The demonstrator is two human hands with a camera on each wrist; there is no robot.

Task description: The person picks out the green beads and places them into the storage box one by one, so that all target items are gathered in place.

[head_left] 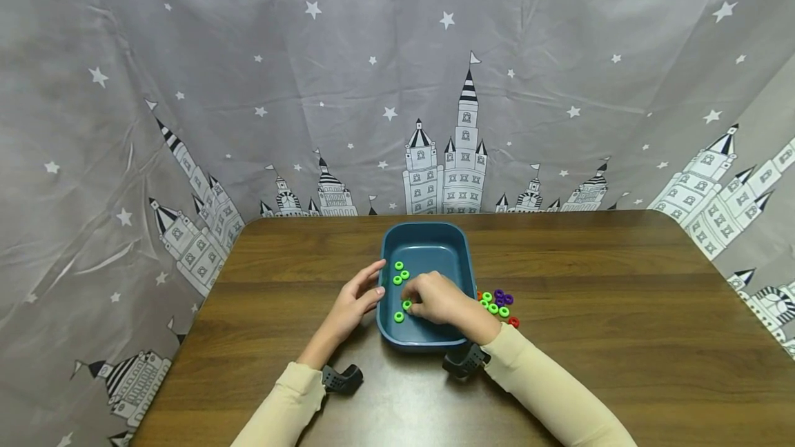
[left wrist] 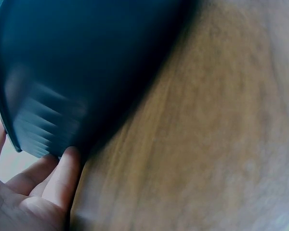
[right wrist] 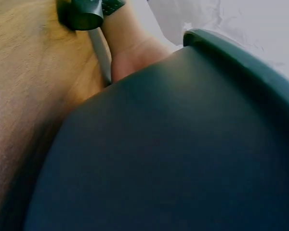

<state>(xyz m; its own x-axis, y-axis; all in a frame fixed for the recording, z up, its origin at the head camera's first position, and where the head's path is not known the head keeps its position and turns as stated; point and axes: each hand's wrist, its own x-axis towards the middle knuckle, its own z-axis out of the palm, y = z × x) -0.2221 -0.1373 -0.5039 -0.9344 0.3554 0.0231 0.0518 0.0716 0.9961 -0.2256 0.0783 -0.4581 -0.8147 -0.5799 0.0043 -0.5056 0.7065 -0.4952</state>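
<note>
Handling step: the right hand [head_left: 437,299] is working inside a dark-blue, round-cornered rectangular tray [head_left: 442,262], seemingly picking up or setting down a small bright-green ring [head_left: 406,305].
Right hand: its fingers are bending toward that ring; whether they are pinching it cannot be told.
Left hand [head_left: 354,303]: loosely extended fingers are touching the tray's left wall, grasping nothing.
Ring positions: four other green rings [head_left: 399,265] are lying along the tray's left side; green, purple and red loose rings [head_left: 504,312] are clustering beside its right wall on the brown wood-grained worktop [head_left: 609,309].
Next move: probably calling for a small fingertip adjustment, then lifting over the rim.
Open room: the tray's far-right floor is lying bare.
</note>
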